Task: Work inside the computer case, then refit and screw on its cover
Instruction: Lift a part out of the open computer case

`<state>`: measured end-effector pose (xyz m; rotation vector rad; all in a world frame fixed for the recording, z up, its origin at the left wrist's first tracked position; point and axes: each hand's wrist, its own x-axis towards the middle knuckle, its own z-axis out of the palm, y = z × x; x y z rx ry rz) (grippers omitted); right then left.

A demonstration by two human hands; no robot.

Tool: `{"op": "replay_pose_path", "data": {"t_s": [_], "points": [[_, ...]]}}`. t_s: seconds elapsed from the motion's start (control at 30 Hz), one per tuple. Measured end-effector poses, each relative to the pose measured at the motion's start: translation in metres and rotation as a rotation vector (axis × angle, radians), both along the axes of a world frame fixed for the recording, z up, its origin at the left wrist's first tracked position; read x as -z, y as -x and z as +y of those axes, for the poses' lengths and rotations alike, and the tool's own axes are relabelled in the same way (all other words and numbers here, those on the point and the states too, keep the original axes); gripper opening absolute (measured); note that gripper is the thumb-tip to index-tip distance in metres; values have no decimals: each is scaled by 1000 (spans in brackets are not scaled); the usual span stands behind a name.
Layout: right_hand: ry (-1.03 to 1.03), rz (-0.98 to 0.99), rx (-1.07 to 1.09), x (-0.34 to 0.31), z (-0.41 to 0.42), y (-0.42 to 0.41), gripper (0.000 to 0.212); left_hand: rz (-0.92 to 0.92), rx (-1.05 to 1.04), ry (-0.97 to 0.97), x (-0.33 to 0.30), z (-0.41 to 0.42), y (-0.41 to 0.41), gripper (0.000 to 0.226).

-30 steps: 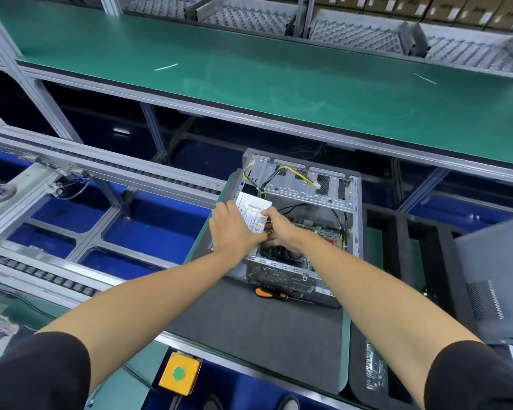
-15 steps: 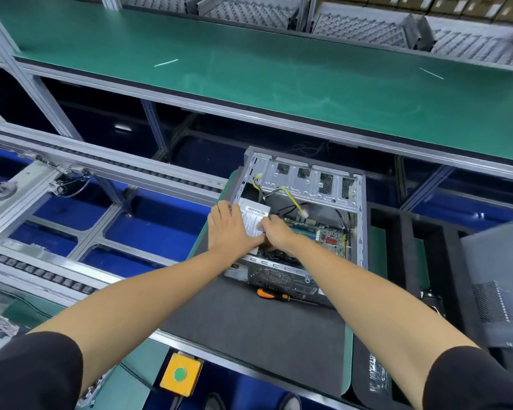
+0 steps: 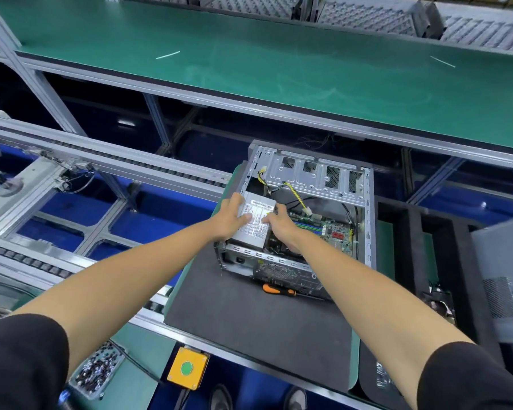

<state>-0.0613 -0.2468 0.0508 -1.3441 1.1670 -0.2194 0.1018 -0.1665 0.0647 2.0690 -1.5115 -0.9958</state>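
A: Hand pose, head view?

B: Both arms reach forward, nearly straight, into the open computer case (image 3: 365, 208). The left hand (image 3: 230, 218) lies on the outer, left side of the power supply (image 3: 253, 223), fingers spread along its labelled top and its left edge, thumb on the label. The right hand (image 3: 282, 229) sits on the unit's right side, thumb on the label, fingers curled down into the gap between the unit and the motherboard (image 3: 329, 232).

A: Grip state?

B: Both hands hold the power supply, one on each flank. Fingertips of the right hand are hidden inside the case.

A: Where is the unit relative to the grip?

B: Between the two hands, in the near left corner of the case, its near end against the rear panel. It looks tilted, far end raised; whether it is seated I cannot tell. Yellow and black cables (image 3: 293, 193) run from behind it toward the board.

A: The case itself?

B: Lying on its side, open face up, at the far edge of the dark foam mat (image 3: 249, 318). An orange-handled screwdriver (image 3: 279, 290) lies on the mat just beside the rear panel. The grey cover panel (image 3: 504, 279) rests well apart, at the right edge.
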Motion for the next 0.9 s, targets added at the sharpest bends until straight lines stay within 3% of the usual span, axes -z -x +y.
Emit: {"op": "replay_pose_path", "data": {"t_s": [0.13, 0.27, 0.37, 0.43, 0.53, 0.6, 0.9], "points": [[-116, -66, 188, 6, 7, -14, 65, -44, 8, 9, 0, 2, 5, 48], [-59, -47, 271, 7, 6, -21, 50, -133, 88, 28, -6, 5, -1, 25], [7, -22, 266, 9, 4, -21, 36, -87, 60, 103, -9, 7, -6, 18], [30, -34, 280, 10, 2, -24, 23, 53, -29, 119, -9, 10, -8, 31], [20, -86, 306, 9, 0, -29, 17, 348, -179, 126, -9, 13, -7, 67], [-16, -154, 318, 12, 3, -30, 12, 426, -235, 92, -10, 12, -5, 81], [-33, -213, 450, 11, 5, -38, 19, 458, -310, -91, -4, -1, -16, 67]]}}
